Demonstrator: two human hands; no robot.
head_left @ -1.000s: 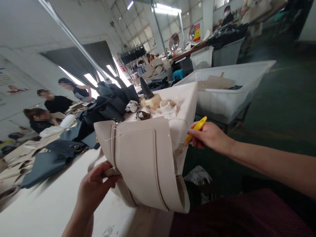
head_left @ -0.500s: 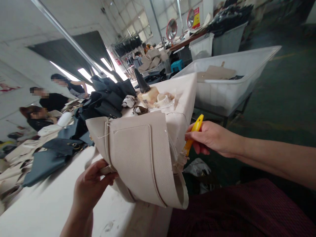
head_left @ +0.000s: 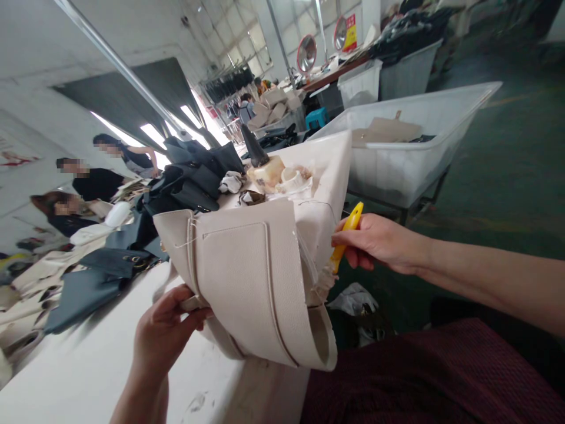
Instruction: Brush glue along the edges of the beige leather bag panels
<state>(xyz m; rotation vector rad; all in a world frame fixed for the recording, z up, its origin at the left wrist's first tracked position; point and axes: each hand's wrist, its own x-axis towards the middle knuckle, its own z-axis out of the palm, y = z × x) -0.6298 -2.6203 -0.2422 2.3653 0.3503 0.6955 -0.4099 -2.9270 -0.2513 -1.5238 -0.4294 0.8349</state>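
Observation:
A beige leather bag piece [head_left: 242, 277] with stitched seams is held up over the front edge of the white table. My left hand [head_left: 165, 330] pinches it by a strap-like part at its left side. A yellow-handled brush [head_left: 352, 221] is gripped in the fingers of my right hand [head_left: 375, 241]. The brush's clotted bristles are at the open right edge of the piece, partly hidden there. Loose threads hang near the upper left seam.
Dark bag pieces [head_left: 189, 176] are heaped behind, beside a yellowish container [head_left: 267, 171] and a white roll [head_left: 293, 176]. A white bin [head_left: 392, 165] stands right of the table [head_left: 212, 388]. Several people work at the far left.
The brush and my right hand have shifted very slightly along the piece's right edge. My left hand keeps its hold, and the piece has barely moved.

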